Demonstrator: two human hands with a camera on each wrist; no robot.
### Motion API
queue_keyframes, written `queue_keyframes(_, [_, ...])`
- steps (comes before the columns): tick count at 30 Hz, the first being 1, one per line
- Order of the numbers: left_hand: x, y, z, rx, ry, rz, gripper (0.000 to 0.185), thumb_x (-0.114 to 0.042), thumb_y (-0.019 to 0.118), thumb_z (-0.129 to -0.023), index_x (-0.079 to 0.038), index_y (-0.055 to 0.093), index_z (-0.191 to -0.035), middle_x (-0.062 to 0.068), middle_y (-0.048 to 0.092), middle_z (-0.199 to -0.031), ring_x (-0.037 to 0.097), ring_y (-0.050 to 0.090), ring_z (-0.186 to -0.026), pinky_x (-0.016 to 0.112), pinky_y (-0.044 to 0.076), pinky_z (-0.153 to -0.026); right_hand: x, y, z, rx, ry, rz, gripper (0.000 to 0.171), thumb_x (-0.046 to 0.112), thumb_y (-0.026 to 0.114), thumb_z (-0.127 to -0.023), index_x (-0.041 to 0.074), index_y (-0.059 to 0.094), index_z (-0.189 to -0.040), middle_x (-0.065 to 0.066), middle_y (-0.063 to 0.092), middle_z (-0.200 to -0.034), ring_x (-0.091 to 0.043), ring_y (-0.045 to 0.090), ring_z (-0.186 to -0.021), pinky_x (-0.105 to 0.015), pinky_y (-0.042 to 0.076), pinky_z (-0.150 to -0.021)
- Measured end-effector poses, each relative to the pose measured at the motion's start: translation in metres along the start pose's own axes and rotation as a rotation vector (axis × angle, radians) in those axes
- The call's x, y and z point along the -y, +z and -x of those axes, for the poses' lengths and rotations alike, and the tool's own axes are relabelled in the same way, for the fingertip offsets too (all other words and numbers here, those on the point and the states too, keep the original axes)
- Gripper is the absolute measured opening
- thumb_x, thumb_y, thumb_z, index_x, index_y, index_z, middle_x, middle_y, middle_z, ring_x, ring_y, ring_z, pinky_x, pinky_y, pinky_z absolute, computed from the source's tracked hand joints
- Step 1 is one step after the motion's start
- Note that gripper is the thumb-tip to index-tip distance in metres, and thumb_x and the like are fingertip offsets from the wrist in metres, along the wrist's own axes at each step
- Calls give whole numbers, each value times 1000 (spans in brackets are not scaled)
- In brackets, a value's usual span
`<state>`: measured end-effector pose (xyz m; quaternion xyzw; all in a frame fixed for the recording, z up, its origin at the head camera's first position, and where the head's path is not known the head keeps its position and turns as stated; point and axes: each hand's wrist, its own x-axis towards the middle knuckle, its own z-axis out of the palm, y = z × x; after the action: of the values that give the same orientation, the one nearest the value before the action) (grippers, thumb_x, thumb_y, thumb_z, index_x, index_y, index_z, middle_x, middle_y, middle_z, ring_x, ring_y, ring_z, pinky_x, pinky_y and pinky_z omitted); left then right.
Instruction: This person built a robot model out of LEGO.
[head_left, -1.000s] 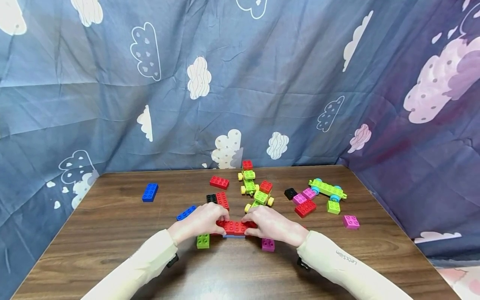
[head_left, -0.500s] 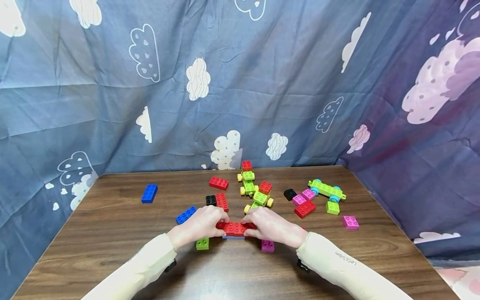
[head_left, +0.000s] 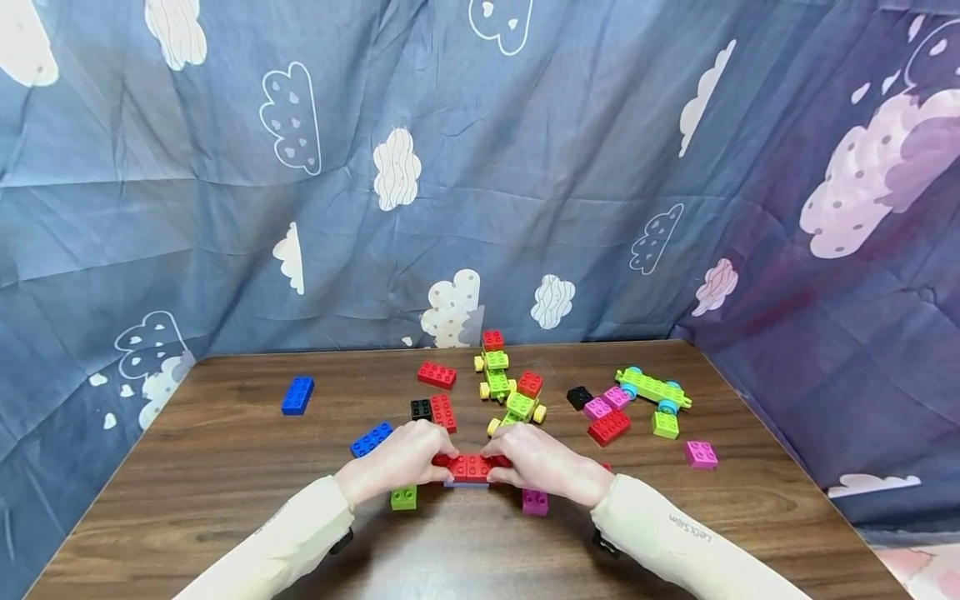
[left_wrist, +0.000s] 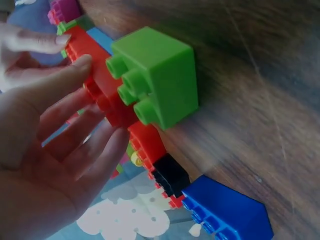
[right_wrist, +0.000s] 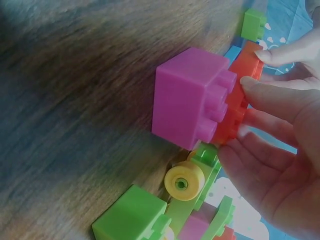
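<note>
Two red bricks (head_left: 467,468) sit side by side on a light blue piece (head_left: 467,483) near the middle of the table. My left hand (head_left: 397,457) grips the left red brick, thumb on the near side and fingers curled over the far side. From the other end my right hand (head_left: 546,460) holds the right red brick the same way. The hands partly cover the bricks' outer ends. In the left wrist view a green brick (left_wrist: 160,75) stands close to the left thumb. A magenta brick (right_wrist: 185,95) stands before the right hand in the right wrist view.
Behind the hands lie yellow-wheeled green cars (head_left: 497,379), a black brick (head_left: 421,409) and loose red bricks. A blue brick (head_left: 371,439) lies by the left wrist. To the right is a green base with blue wheels (head_left: 652,388). A patterned blue cloth (head_left: 337,250) hangs behind the table.
The head view has tipped up slightly, so the table sits lower in it. Both hands stay on the red bricks with little visible movement.
</note>
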<state>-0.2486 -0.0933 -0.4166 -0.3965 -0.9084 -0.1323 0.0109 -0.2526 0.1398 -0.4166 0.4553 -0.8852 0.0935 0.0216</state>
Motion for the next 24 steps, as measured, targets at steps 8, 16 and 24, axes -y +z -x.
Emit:
queue_keyframes(8, [-2,0,-5,26,-13,55,18,-19,79,-85,-6,79,-98,5,76,-90,7,60,-71,19,50,-63,-1,4,3,-32,-16,5,19,22,78,-86,10,78,-100,0,70,-84,-7,62,-75,-19,53,-69])
queue_keyframes(16, [-2,1,-14,41,-90,141,17,-19,80,-83,-6,80,-93,5,77,-85,3,57,-63,16,46,-57,-2,2,2,-20,-2,21,19,23,77,-87,10,77,-101,-1,68,-85,-7,59,-75,-20,52,-69])
queue_keyframes(24, [0,3,-14,6,-97,163,17,-22,84,-79,-8,81,-87,4,78,-82,4,61,-65,16,46,-56,1,3,1,-13,-6,42,21,25,76,-87,11,78,-103,0,68,-85,-6,59,-74,-20,52,-68])
